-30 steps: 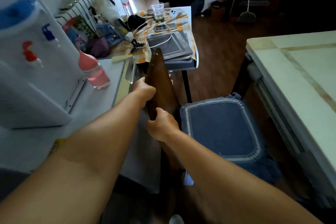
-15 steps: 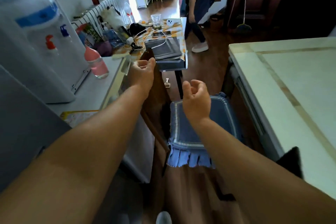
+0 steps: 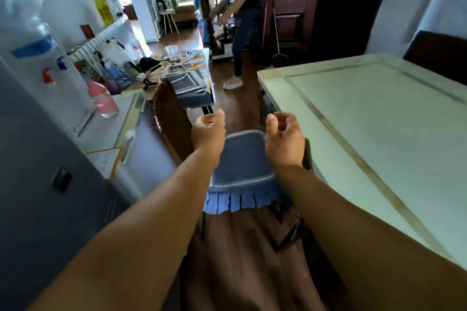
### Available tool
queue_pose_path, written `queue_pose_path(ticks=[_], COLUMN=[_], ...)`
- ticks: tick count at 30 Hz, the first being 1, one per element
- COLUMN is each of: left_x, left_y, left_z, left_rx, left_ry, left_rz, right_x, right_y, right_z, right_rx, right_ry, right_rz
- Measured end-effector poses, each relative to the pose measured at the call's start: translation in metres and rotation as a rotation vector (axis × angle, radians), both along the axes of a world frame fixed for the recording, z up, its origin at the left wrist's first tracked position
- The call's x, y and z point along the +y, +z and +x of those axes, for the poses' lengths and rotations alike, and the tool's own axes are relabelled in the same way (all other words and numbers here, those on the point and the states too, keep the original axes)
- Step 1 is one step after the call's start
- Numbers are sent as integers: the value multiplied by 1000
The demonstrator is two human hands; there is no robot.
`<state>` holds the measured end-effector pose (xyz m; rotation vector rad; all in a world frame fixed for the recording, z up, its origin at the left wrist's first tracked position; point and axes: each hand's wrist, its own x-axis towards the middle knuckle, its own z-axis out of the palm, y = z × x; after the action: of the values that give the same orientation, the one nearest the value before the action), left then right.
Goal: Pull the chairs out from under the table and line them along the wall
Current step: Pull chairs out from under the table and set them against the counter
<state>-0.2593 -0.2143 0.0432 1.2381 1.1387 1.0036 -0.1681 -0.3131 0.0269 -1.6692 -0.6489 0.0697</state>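
A dark wooden chair [image 3: 171,118] with a blue frilled seat cushion [image 3: 242,164] stands on the wood floor, its back against the grey cabinet on the left. The pale dining table [image 3: 379,134] fills the right side. My left hand [image 3: 208,131] and my right hand [image 3: 284,140] hover above the cushion, both loosely curled and holding nothing. Neither hand touches the chair. Behind the table's far right corner, the dark back of another chair [image 3: 434,55] shows.
On the left stand a water dispenser [image 3: 32,58], a pink bottle [image 3: 102,100] on a grey cabinet [image 3: 106,131], and a cluttered side table [image 3: 187,76]. A person [image 3: 242,23] stands at the back by dark doors, with a broom [image 3: 278,40] beside them.
Both hands have let go of the chair back and pulled away over the seat. The view has lifted and drawn back. The person at the back has shifted.
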Motion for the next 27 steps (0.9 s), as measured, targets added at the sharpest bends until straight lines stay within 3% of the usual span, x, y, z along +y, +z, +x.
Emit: queue_pose_path(ticks=[6,10,16,20,27], left_x=[-75,-125,-182,-208,-220], left_y=[-23,-35,-48,-52,-73], left_z=[-9,0,27,51,73], left_rx=[47,116,282,385,516], left_ry=[-153,-231,-365,-463,-483], left_rz=[-81,-157,-225,-249,-330], right_x=[-104,-167,-227,-251,-253], right_y=[-11,-18,-30,-46,-63], right_z=[-16,-16,-2,7,9], right_rx=[57,58,102,241,331], right_ry=[-106,-111,139,365,537], right_rz=[-67,-269,-697,-893,-867])
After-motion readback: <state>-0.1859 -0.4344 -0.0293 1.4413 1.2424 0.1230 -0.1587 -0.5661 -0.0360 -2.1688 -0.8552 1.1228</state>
